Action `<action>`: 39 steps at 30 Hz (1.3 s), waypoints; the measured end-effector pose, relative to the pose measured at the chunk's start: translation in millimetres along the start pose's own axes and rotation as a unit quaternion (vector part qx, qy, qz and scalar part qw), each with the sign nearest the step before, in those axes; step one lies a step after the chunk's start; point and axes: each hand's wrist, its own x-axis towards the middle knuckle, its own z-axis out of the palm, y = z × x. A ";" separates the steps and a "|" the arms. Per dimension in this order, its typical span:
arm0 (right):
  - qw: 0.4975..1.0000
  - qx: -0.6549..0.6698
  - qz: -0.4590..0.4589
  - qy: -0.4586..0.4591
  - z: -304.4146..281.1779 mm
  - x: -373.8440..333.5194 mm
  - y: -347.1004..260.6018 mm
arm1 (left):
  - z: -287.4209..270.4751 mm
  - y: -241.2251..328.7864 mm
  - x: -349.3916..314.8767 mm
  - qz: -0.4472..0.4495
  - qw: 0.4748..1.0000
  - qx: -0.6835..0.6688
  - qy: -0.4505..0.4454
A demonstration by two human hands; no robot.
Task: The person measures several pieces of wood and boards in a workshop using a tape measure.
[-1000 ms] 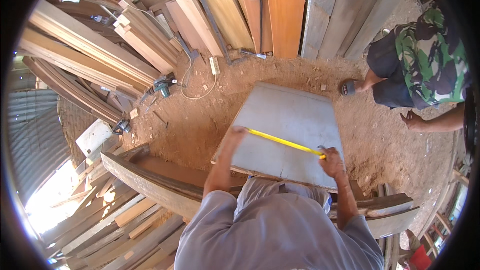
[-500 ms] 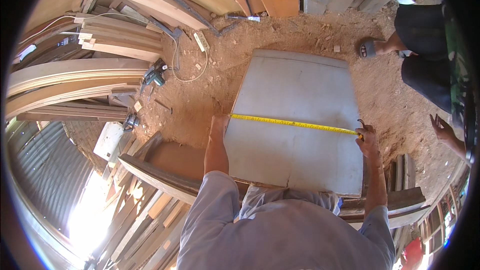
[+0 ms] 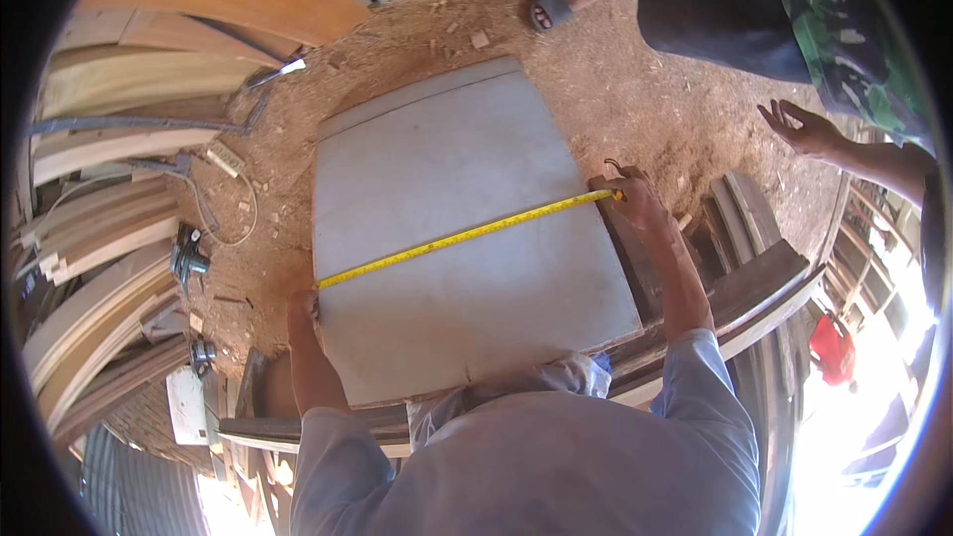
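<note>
A large grey flat board [image 3: 447, 159] lies in front of me, its near edge close to my body. A yellow tape measure [image 3: 467, 235] is stretched across its middle, slanting up to the right. At the board's left edge my left hand [image 3: 304, 313] is closed at the tape's end; its fingers are partly hidden. My right hand [image 3: 645, 203] grips the tape's case just past the right edge, with a dark strap loop standing up from it. The case is mostly covered by my fingers.
A co-worker in a camouflage top [image 3: 844, 50] stands at the right, with one open hand [image 3: 809, 134] held out. Stacked planks [image 3: 109, 228], a power strip [image 3: 226, 159] and a green power tool [image 3: 189, 256] lie at left. Timber beams [image 3: 715, 313] run beside me.
My view has swung to the right, so the board and tape appear turned and shifted left. Both hands keep their places at the tape's ends. The co-worker's hand shows more fully.
</note>
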 end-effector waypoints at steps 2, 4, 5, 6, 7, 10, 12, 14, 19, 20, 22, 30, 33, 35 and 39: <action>0.998 0.033 0.047 -0.001 -0.8 -3.7 6.1 | 3.5 2.5 4.7 0.017 0.999 -0.004 -0.027; 0.996 0.061 0.060 0.011 3.6 -7.2 14.0 | -1.2 3.1 9.3 0.018 0.999 0.027 -0.034; 0.996 0.073 0.051 0.025 7.0 -6.2 17.5 | -5.1 4.8 11.4 0.019 0.998 0.041 -0.035; 0.995 0.085 0.042 0.039 10.4 -6.2 20.3 | -4.9 5.5 13.7 0.019 0.999 0.035 -0.019; 0.995 0.079 0.045 0.046 13.3 -7.3 22.8 | -1.9 5.4 16.4 0.019 0.999 0.027 -0.002; 0.995 0.074 0.048 0.055 8.3 -7.3 20.9 | -10.3 2.6 24.9 0.012 0.996 0.082 0.017; 0.994 0.084 0.052 0.050 4.8 -10.3 17.5 | -3.2 9.5 18.6 0.017 0.992 0.123 0.025; 0.995 0.053 0.049 0.067 5.6 -11.9 16.8 | -0.4 12.6 9.6 0.037 0.988 0.146 0.046; 0.995 0.014 0.042 0.093 4.4 -18.8 8.2 | 4.0 16.7 -10.3 0.031 0.987 0.142 0.074; 0.995 0.015 0.045 0.094 1.3 -19.9 4.4 | 6.2 15.2 -10.3 0.016 0.989 0.110 0.097; 0.994 0.016 0.050 0.092 0.3 -21.9 1.5 | 2.4 14.0 -10.6 0.044 0.986 0.144 0.066; 0.993 0.016 0.049 0.109 4.2 -24.1 4.6 | -2.7 13.2 -25.1 0.114 0.984 0.132 0.041; 0.992 0.026 0.052 0.116 9.8 -24.3 7.2 | 8.6 22.7 -53.0 0.126 0.989 0.073 0.040; 0.991 0.017 0.053 0.121 9.8 -25.7 4.9 | 9.7 27.8 -53.4 0.071 0.992 0.079 0.066; 0.992 0.037 0.066 0.106 8.7 -26.3 5.7 | 4.0 18.2 -41.6 0.084 0.993 0.051 0.063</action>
